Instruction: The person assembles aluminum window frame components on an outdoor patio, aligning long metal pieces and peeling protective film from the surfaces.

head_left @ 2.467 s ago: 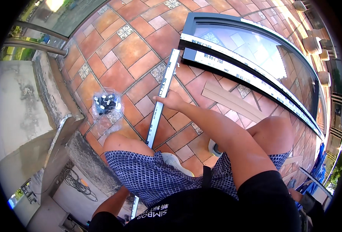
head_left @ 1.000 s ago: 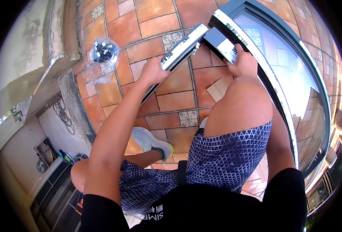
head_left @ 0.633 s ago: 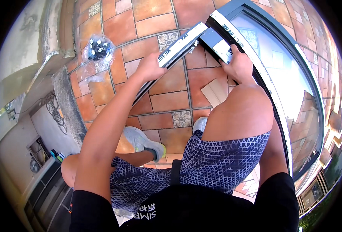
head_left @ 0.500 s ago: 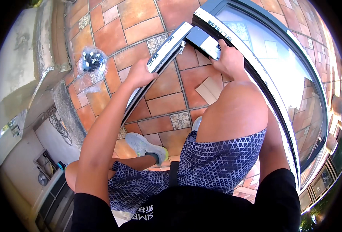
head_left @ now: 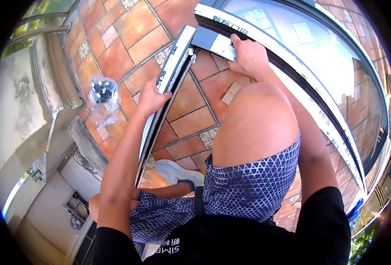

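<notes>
My left hand (head_left: 152, 98) is closed round a long window-frame profile (head_left: 173, 59) with white protective film on its face. This profile slants from beside my left leg to a corner ahead of me. There its far end meets a short grey profile (head_left: 206, 39), partly covered in white film, which my right hand (head_left: 250, 56) grips from the near side. Whether the two pieces are joined or only touching, I cannot tell. Close beyond my right hand lies a large glazed window frame (head_left: 288, 57) with film strips along its edge.
A clear plastic bag (head_left: 103, 91) of black and white parts lies on the tiled floor (head_left: 129, 39) at left. By my bent right knee (head_left: 255, 119) is a flat tan piece (head_left: 231, 92). My shoe (head_left: 178, 171) stands near the long profile. A low wall (head_left: 58, 84) borders the left side.
The view has shifted, so the profiles and both hands appear further left. Both hands keep their grips, and the corner looks about the same.
</notes>
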Tool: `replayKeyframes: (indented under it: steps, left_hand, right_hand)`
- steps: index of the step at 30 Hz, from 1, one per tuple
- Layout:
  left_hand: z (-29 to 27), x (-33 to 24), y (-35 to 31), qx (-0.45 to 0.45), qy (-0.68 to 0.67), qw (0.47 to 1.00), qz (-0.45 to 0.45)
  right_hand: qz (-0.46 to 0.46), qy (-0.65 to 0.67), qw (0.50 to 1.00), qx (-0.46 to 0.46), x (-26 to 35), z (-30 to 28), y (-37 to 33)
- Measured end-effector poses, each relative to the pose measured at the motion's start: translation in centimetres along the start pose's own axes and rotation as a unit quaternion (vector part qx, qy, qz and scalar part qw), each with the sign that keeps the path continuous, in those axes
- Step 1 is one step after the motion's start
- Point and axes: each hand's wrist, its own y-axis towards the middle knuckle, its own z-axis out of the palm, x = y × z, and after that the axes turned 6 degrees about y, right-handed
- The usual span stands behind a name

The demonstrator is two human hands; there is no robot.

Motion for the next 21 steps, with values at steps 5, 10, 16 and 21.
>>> replayKeyframes:
  steps: [5, 10, 16, 21]
  left_hand:
    - [0.5, -1.0, -0.7, -0.026, 0.066, 0.997, -0.002]
    - [0.6, -1.8, -0.7, -0.031, 0.083, 0.996, 0.007]
    - [1.1, -2.3, -0.4, -0.046, 0.096, 0.994, -0.028]
    - [1.5, -3.3, -0.4, -0.062, 0.1, 0.992, -0.053]
  right_hand:
    - [0.007, 0.004, 1.0, 0.013, 0.0, -0.3, 0.1]
    - [-0.007, 0.006, 1.0, -0.022, -0.6, 0.5, 0.2]
    - [-0.011, 0.022, 0.999, -0.032, -0.3, 0.2, 0.2]
    - [-0.008, 0.018, 1.0, -0.022, 0.1, -0.4, 0.2]
